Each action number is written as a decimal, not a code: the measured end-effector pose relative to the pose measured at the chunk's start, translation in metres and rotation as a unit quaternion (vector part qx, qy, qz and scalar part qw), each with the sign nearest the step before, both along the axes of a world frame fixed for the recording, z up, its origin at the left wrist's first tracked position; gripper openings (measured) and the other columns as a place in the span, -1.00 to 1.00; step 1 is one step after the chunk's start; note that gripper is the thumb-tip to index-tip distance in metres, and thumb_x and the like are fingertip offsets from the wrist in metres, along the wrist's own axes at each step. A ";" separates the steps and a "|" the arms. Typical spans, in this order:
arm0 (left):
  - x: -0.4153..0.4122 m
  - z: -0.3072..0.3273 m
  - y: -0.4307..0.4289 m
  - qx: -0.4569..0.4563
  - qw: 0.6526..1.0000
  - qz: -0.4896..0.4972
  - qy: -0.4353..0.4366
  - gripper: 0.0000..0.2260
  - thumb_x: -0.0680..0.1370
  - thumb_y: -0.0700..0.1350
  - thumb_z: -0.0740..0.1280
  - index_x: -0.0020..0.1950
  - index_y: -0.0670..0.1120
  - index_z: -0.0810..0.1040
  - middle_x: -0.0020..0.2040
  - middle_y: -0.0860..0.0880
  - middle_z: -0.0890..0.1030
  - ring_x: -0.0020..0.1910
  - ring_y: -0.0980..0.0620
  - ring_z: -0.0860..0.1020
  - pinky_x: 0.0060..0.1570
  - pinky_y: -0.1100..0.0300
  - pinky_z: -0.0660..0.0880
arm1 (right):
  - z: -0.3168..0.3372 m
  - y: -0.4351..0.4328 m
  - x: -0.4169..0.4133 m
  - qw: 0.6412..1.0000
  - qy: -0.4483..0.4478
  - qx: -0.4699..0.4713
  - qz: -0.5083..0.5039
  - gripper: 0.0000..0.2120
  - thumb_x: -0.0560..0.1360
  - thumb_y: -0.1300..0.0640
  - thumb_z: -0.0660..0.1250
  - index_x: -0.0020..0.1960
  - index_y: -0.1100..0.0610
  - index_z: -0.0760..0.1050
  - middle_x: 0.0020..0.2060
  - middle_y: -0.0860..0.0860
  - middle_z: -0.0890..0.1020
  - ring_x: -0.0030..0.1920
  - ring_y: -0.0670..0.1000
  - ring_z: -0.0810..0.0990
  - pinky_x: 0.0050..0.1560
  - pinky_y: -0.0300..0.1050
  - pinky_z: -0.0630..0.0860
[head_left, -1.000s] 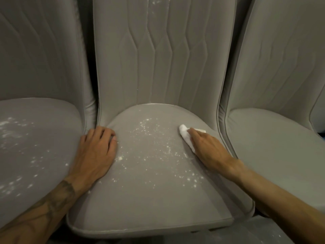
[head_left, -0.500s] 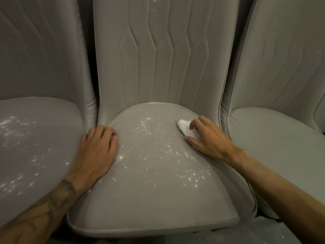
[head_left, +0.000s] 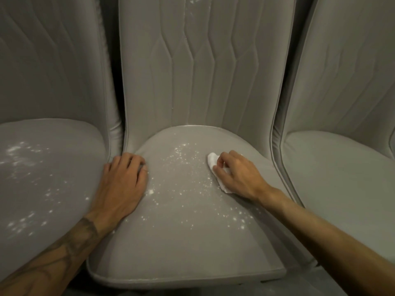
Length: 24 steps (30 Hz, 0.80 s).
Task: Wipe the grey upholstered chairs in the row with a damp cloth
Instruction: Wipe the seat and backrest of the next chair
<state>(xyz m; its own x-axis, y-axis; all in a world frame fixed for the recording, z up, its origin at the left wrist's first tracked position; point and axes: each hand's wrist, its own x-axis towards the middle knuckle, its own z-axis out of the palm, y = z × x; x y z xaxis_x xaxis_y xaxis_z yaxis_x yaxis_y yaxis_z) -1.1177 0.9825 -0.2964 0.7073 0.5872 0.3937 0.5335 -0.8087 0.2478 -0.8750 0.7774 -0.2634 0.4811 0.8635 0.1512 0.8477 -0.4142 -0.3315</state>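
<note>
So three grey upholstered chairs are sitting side by side here, and the middle chair [head_left: 192, 242] is the one getting the attention. Its seat is carrying a scatter of white specks [head_left: 188, 178], mostly across the centre and trailing toward the right front. The right hand [head_left: 237, 176] is pressing a small white cloth [head_left: 212, 160] onto the back right part of that seat, with the fingers [head_left: 223, 158] curled and pinching the cloth, one bunched end poking out toward the specks and another bit showing under the heel of the palm. Can't really tell if the cloth is damp, the light's too dim for that. The left hand [head_left: 124, 184] is lying flat on the left edge of the same seat, fingers [head_left: 136, 162] relaxed and spread, gripping nothing, fingertips near the gap to the neighbouring chair. The left chair [head_left: 42, 189] is showing its own patches of white specks on the seat, touching or nearly touching the middle one. The right chair [head_left: 342, 178] is looking clean on its seat. There's also a faint white streak [head_left: 193, 1] running high up on the middle chair's backrest.
</note>
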 end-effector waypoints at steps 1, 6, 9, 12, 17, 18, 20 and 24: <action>0.000 0.000 0.000 0.001 1.000 -0.001 -0.001 -0.84 0.64 0.01 0.11 0.05 0.02 0.46 0.04 -0.04 0.52 -0.01 -0.14 0.46 0.02 -0.12 0.41 | -0.002 -0.001 -0.001 1.000 -0.014 -0.004 0.017 -0.78 0.63 -0.15 0.17 -0.04 -0.02 0.37 -0.10 -0.05 0.47 -0.15 0.00 0.42 -0.11 -0.11 0.32; 0.001 0.000 -0.001 0.000 1.000 0.001 -0.003 -0.83 0.63 0.00 0.11 0.05 0.02 0.47 0.04 -0.03 0.52 -0.01 -0.13 0.46 0.01 -0.10 0.39 | -0.010 0.001 0.014 0.998 -0.004 -0.021 0.065 -0.73 0.69 -0.14 0.03 -0.11 -0.01 0.22 -0.20 -0.08 0.39 -0.23 -0.03 0.33 -0.12 -0.13 0.21; 0.002 0.000 0.000 -0.007 1.000 0.003 -0.011 -0.83 0.63 -0.01 0.13 0.05 0.01 0.48 0.04 -0.03 0.53 -0.01 -0.13 0.47 0.02 -0.10 0.40 | -0.006 0.022 0.034 1.000 -0.005 -0.005 -0.008 -0.73 0.71 -0.04 0.06 -0.09 0.10 0.27 -0.17 0.06 0.47 -0.18 0.10 0.41 -0.06 0.00 0.32; 0.002 -0.001 -0.001 -0.002 1.000 0.006 -0.016 -0.85 0.63 -0.02 0.15 0.06 0.01 0.49 0.04 -0.02 0.53 0.00 -0.12 0.47 0.02 -0.09 0.39 | -0.007 0.037 0.037 0.998 -0.004 -0.010 -0.059 -0.71 0.70 -0.04 0.06 -0.08 0.14 0.31 -0.11 0.10 0.51 -0.13 0.15 0.47 -0.01 0.08 0.40; 0.001 -0.006 0.004 0.006 1.000 -0.002 -0.013 -0.85 0.63 -0.01 0.13 0.07 0.03 0.47 0.04 0.01 0.52 -0.01 -0.09 0.45 0.01 -0.06 0.39 | -0.014 0.010 0.030 0.999 0.016 -0.048 0.007 -0.65 0.66 -0.27 -0.04 -0.17 -0.08 0.22 -0.25 -0.14 0.42 -0.26 -0.13 0.40 -0.25 -0.11 0.25; 0.001 -0.007 0.004 0.008 1.000 -0.003 -0.014 -0.86 0.63 -0.01 0.13 0.06 0.04 0.47 0.04 0.02 0.51 -0.01 -0.09 0.45 0.00 -0.05 0.38 | -0.012 0.009 0.039 0.998 0.012 -0.054 -0.005 -0.65 0.67 -0.25 -0.03 -0.17 -0.07 0.22 -0.25 -0.13 0.42 -0.25 -0.06 0.41 -0.23 -0.07 0.23; 0.001 -0.007 0.005 0.008 1.000 0.000 -0.017 -0.86 0.63 0.00 0.13 0.06 0.04 0.46 0.03 0.02 0.51 -0.02 -0.08 0.44 -0.01 -0.05 0.37 | -0.008 0.017 0.052 0.998 -0.009 -0.048 -0.037 -0.68 0.69 -0.14 0.02 -0.12 0.04 0.28 -0.22 -0.01 0.47 -0.19 0.11 0.46 -0.12 0.00 0.29; 0.003 -0.006 0.004 -0.001 1.000 0.007 -0.016 -0.86 0.63 0.00 0.13 0.07 0.04 0.46 0.05 0.02 0.51 0.00 -0.08 0.45 0.02 -0.05 0.38 | -0.013 0.051 0.047 0.991 -0.065 -0.050 -0.103 -0.74 0.69 0.00 0.03 -0.07 0.15 0.30 -0.14 0.12 0.47 -0.06 0.22 0.50 0.02 0.10 0.38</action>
<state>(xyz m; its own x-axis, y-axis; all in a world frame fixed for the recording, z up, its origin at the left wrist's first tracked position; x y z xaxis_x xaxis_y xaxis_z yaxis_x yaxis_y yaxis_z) -1.1148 0.9870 -0.3029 0.6865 0.5970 0.4151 0.5361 -0.8012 0.2656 -0.8285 0.8288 -0.2762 0.6314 0.7624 0.1420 0.7741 -0.6087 -0.1739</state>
